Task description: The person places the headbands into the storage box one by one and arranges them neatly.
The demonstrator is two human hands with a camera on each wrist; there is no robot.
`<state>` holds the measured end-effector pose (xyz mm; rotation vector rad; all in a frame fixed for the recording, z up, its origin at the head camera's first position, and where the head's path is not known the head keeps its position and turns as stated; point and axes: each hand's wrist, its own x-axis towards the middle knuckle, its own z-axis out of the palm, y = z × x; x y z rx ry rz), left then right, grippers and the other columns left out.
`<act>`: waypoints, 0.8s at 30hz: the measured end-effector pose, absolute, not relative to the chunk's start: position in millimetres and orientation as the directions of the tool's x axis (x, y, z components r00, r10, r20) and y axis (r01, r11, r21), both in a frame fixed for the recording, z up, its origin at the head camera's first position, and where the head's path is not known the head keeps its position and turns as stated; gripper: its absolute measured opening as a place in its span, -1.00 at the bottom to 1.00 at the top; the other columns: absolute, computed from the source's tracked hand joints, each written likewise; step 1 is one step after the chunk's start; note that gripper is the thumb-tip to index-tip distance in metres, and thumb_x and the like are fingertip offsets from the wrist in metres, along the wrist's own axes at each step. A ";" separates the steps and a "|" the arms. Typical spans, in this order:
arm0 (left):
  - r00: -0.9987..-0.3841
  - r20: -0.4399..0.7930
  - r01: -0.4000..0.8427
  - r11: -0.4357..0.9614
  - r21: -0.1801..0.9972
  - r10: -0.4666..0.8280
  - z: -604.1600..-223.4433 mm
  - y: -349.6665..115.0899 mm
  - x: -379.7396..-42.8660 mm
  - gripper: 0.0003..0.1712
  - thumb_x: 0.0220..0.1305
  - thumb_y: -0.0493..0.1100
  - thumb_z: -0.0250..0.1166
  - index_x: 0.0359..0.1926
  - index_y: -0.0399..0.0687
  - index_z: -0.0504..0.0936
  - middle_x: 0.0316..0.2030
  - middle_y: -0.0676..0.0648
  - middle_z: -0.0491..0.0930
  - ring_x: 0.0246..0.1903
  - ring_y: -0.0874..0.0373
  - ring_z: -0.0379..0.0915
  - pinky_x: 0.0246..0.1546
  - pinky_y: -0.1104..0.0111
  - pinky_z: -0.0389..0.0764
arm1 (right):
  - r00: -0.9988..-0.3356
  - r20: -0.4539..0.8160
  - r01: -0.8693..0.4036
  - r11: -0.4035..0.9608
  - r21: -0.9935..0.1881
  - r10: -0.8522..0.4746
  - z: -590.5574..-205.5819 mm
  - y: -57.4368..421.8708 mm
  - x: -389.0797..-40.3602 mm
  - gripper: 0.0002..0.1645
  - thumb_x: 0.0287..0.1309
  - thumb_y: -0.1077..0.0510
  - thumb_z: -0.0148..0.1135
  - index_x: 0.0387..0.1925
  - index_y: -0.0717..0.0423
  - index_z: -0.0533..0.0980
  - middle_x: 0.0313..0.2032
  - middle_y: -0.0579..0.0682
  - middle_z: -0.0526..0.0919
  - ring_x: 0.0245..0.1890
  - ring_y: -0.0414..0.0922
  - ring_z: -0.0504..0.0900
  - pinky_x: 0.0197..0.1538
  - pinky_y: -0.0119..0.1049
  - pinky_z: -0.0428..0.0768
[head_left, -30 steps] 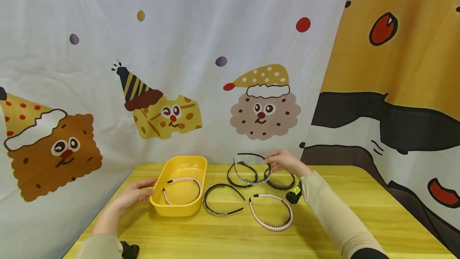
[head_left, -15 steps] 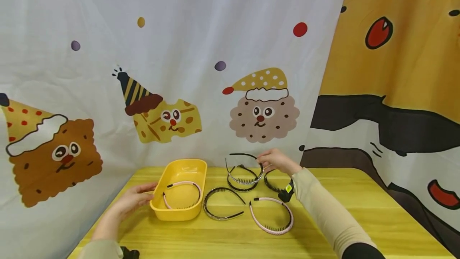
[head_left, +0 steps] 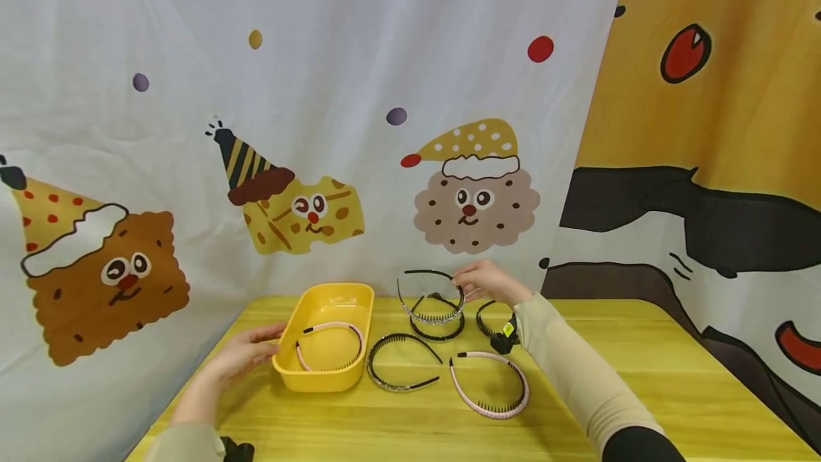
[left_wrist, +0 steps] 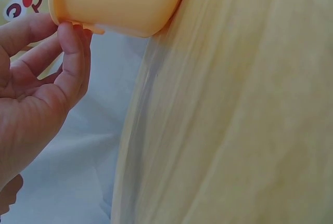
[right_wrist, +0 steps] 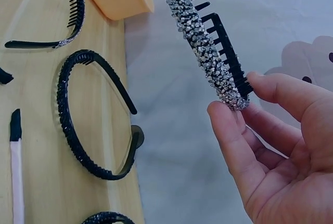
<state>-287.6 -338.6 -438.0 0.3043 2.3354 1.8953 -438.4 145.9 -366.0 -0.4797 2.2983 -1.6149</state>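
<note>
My right hand (head_left: 484, 282) pinches a silver-studded black headband (right_wrist: 200, 42) between thumb and fingers near one side of its arc. This toothed headband is raised over the back of the table, overlapping a black headband (head_left: 439, 338) in the head view. My left hand (head_left: 246, 351) holds the rim of a yellow plastic basin (head_left: 323, 382) at its left side, thumb and fingertips right at the lip. Inside the basin lies a pink headband (head_left: 361, 341). Just right of it on the table is a black headband with a silvery part (head_left: 370, 358).
Nearer the front of the wooden table (head_left: 359, 426) lies another pink headband (head_left: 503, 414). Behind my right wrist a further black headband (head_left: 482, 326) is partly hidden. A curtain (head_left: 359, 55) printed with cartoon figures hangs along the table's back edge.
My right hand has moved left with the silver-studded headband, away from the black headband at the right. The left hand stays at the basin's rim.
</note>
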 end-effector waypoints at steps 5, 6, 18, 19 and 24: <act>-0.974 0.032 0.072 0.172 0.982 0.226 -440.8 -339.0 -289.9 -0.32 0.35 -0.38 0.11 0.36 -0.62 0.06 0.26 -0.50 0.24 0.02 0.15 0.49 -0.01 0.34 0.55 | -0.905 -0.052 -0.093 0.316 -0.944 -0.423 -367.1 141.9 -441.2 -0.55 0.26 0.20 0.23 0.09 0.43 0.51 -0.25 0.14 0.65 -0.46 -0.13 0.57 -0.16 -0.13 0.67; -0.973 0.031 0.072 0.172 0.983 0.229 -441.2 -339.3 -290.2 -0.32 0.36 -0.38 0.11 0.37 -0.61 0.05 0.26 -0.50 0.24 0.02 0.15 0.49 -0.01 0.34 0.55 | -0.905 -0.054 -0.090 0.314 -0.945 -0.422 -367.2 140.6 -441.8 -0.55 0.25 0.19 0.24 0.09 0.42 0.51 -0.26 0.15 0.64 -0.45 -0.12 0.58 -0.16 -0.13 0.67; -0.971 0.031 0.073 0.175 0.982 0.235 -441.8 -341.5 -290.5 -0.33 0.37 -0.39 0.09 0.37 -0.62 0.03 0.27 -0.51 0.22 0.04 0.13 0.48 -0.02 0.33 0.55 | -0.896 -0.049 -0.105 0.318 -0.942 -0.442 -367.9 123.8 -441.5 -0.56 0.26 0.20 0.24 0.08 0.42 0.52 -0.38 0.12 0.62 -0.49 -0.14 0.57 -0.12 -0.03 0.65; -0.972 0.031 0.072 0.172 0.982 0.234 -442.2 -341.5 -290.6 -0.33 0.37 -0.39 0.09 0.37 -0.62 0.03 0.27 -0.51 0.22 0.03 0.13 0.48 -0.02 0.33 0.55 | -0.895 -0.051 -0.103 0.319 -0.942 -0.442 -368.4 122.5 -441.6 -0.57 0.26 0.19 0.24 0.08 0.41 0.53 -0.37 0.11 0.62 -0.48 -0.14 0.57 -0.11 -0.04 0.65; -0.969 0.043 0.086 0.171 0.981 0.243 -443.9 -342.2 -291.7 -0.33 0.37 -0.38 0.09 0.37 -0.62 0.04 0.27 -0.51 0.23 0.02 0.14 0.49 -0.03 0.32 0.55 | -0.888 -0.056 -0.101 0.312 -0.945 -0.456 -370.8 113.4 -444.0 -0.56 0.26 0.18 0.24 0.08 0.40 0.53 -0.34 0.13 0.61 -0.45 -0.13 0.56 -0.08 -0.03 0.63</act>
